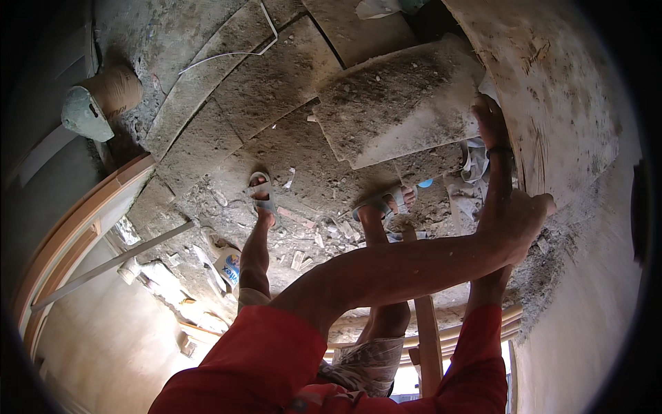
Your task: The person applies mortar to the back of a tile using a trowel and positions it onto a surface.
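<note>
A large, stained plywood board (562, 103) stands tilted at the right, close to the wall. My left forearm crosses over my right arm, and my left hand (517, 224) is closed at the board's lower near corner. Farther up the same edge, my right hand (491, 123), with a dark band at its wrist, has its fingers curled on the board's edge. The board hides part of the fingers of both hands. Beside my right hand lies a dusty loose panel (407, 96) on the floor.
Broken rubble and wood scraps (310, 241) lie around my sandalled feet. A wooden post (429, 338) rises near my right leg. To the left are a wooden frame (89, 207), a thin pale bar (117, 262), a white bucket (227, 265) and a brown cylindrical container (114, 90).
</note>
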`<move>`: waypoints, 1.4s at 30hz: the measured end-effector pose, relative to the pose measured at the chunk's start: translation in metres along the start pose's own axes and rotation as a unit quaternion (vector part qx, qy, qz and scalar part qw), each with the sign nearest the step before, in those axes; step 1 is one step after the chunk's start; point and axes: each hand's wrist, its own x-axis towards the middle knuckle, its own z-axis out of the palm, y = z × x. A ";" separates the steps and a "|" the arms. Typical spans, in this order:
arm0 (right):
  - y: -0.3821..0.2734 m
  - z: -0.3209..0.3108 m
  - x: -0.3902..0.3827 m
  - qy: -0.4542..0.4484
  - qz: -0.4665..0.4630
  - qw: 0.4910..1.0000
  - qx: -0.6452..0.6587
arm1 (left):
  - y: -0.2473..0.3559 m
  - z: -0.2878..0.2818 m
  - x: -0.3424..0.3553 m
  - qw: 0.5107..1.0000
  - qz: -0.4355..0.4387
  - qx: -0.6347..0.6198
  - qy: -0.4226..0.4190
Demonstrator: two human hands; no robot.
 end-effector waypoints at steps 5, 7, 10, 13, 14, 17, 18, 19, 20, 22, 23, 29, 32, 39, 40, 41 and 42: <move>-0.016 -0.003 -0.006 -0.100 -0.050 0.992 -0.060 | 0.005 0.007 -0.007 1.000 -0.009 -0.013 -0.009; -0.031 0.001 -0.023 -0.155 -0.063 0.982 -0.085 | 0.007 0.010 -0.011 1.000 -0.016 -0.023 -0.009; -0.045 0.016 -0.072 -0.243 -0.058 0.961 -0.116 | 0.011 0.023 -0.026 0.997 -0.053 -0.038 -0.043; -0.112 0.089 -0.131 -0.367 -0.167 0.907 -0.124 | 0.039 -0.011 -0.027 0.995 -0.062 -0.006 -0.079; -0.084 0.072 -0.161 -0.329 -0.180 0.913 -0.161 | 0.026 0.015 -0.035 0.989 -0.094 0.004 -0.112; -0.096 0.049 -0.148 -0.177 -0.078 0.981 -0.023 | 0.018 0.015 -0.025 0.994 -0.073 0.003 -0.078; -0.114 0.065 -0.117 -0.127 -0.060 0.990 0.005 | 0.026 -0.006 -0.015 0.999 -0.033 -0.010 -0.027; -0.139 0.063 -0.079 -0.136 0.040 0.987 0.079 | 0.033 -0.026 -0.011 1.000 -0.011 -0.026 0.007; -0.100 0.023 -0.060 -0.009 0.093 0.994 0.051 | 0.021 0.003 -0.020 0.999 -0.037 -0.006 -0.036; -0.065 0.005 -0.016 0.078 0.101 0.992 -0.024 | 0.009 0.013 -0.015 0.997 -0.058 0.012 -0.045; -0.047 0.004 0.003 0.045 0.131 0.990 -0.017 | 0.006 0.014 -0.014 0.996 -0.067 0.019 -0.049; -0.087 0.058 0.033 -0.169 -0.055 0.982 -0.069 | 0.012 0.006 -0.006 0.996 -0.077 0.027 -0.042; -0.115 0.073 0.001 -0.273 -0.095 0.952 -0.097 | 0.012 0.011 -0.003 0.995 -0.076 0.029 -0.050; -0.159 0.091 -0.078 -0.380 -0.187 0.893 -0.154 | 0.034 -0.003 -0.011 0.994 -0.108 0.017 -0.007; -0.161 0.088 -0.067 -0.315 -0.143 0.931 -0.116 | 0.040 -0.011 -0.010 0.995 -0.101 0.006 -0.005; -0.155 0.088 -0.046 -0.220 -0.108 0.967 -0.075 | 0.043 -0.013 -0.012 0.995 -0.097 0.001 0.000; -0.145 0.087 -0.022 -0.120 -0.062 0.990 -0.037 | 0.041 -0.010 -0.011 0.995 -0.098 0.003 -0.004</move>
